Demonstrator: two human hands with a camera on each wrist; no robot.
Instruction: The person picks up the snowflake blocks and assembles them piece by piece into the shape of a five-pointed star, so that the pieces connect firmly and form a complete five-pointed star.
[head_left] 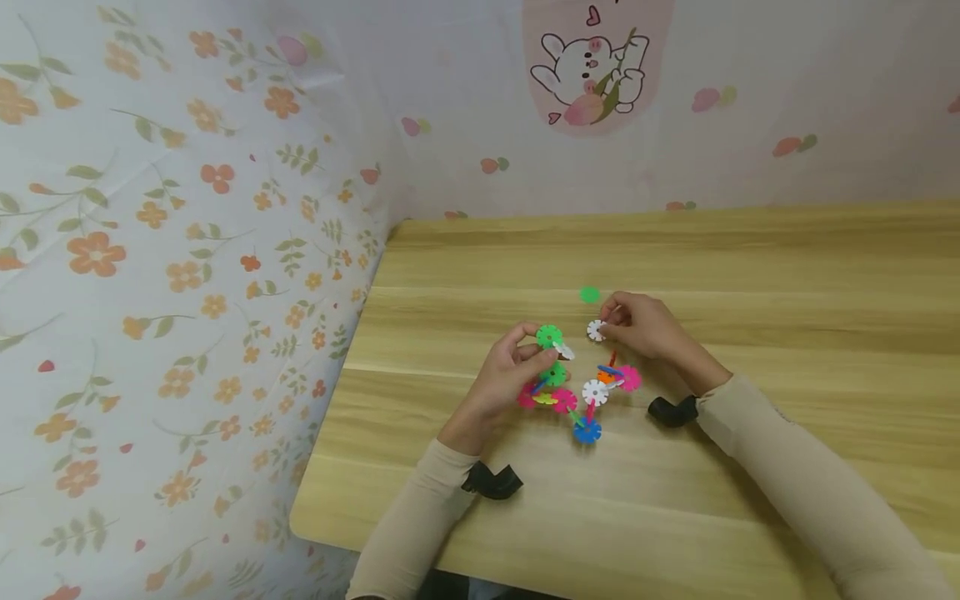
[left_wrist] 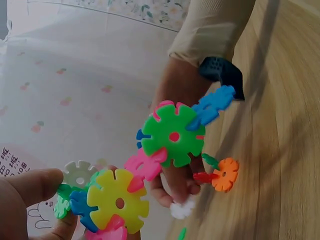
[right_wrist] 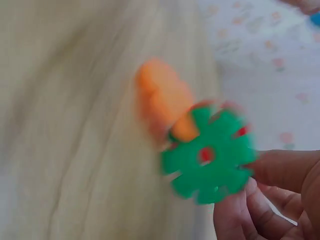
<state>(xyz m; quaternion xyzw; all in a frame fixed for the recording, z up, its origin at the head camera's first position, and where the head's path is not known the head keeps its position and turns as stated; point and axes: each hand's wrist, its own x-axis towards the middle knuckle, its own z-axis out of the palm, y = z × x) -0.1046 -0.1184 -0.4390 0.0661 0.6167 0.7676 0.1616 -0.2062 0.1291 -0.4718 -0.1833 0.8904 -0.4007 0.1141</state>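
My left hand point(head_left: 506, 372) pinches one end of a chain of slotted snowflake discs, near a green disc point(head_left: 549, 336) and a white one. In the left wrist view, a yellow disc point(left_wrist: 118, 201), a large green disc point(left_wrist: 173, 136) and a blue disc point(left_wrist: 213, 107) belong to this chain. Its far end bears an orange disc point(left_wrist: 225, 174) beside red and green ones. My right hand point(head_left: 637, 323) pinches a separate-looking white snowflake disc point(head_left: 596, 331). In the right wrist view, a green disc point(right_wrist: 207, 157) overlaps my right fingertips and hides what they pinch.
A loose green disc point(head_left: 590, 295) lies on the wooden table point(head_left: 750, 275) just beyond my right hand. A patterned curtain point(head_left: 187, 292) hangs along the left, and another with a rabbit print point(head_left: 588, 71) stands behind the table. Black straps point(head_left: 495, 482) are at both wrists.
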